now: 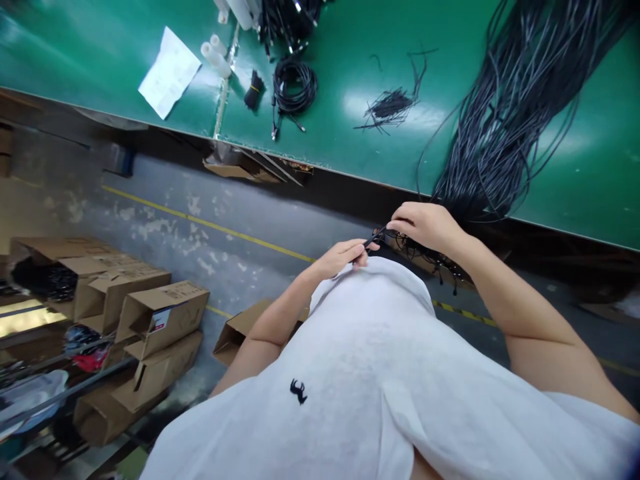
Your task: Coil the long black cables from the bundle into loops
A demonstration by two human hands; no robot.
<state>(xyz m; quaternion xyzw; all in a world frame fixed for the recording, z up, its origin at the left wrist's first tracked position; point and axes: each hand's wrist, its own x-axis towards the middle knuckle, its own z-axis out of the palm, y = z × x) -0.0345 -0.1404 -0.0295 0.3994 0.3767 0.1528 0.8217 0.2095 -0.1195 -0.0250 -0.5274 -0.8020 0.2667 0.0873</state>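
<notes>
My left hand (345, 257) is closed on a short stretch of black cable (376, 235) in front of my waist. Thumb and fingers of my right hand (423, 223) pinch the same cable a little further up and to the right. What lies inside the fingers is partly hidden. Just beyond my right hand, a thick bundle of loose black cables (505, 127) hangs over the near edge of the green table (340, 60). More dark cables with small ends (440, 263) show below the table edge, behind my right wrist.
On the table are a coiled cable (295, 87), a small tied black bundle (254, 91), a heap of short black ties (393, 105), white rolls (216, 59) and a paper sheet (169, 73). Cardboard boxes (165, 303) stand at the left; another box (240, 330) is beside my left arm.
</notes>
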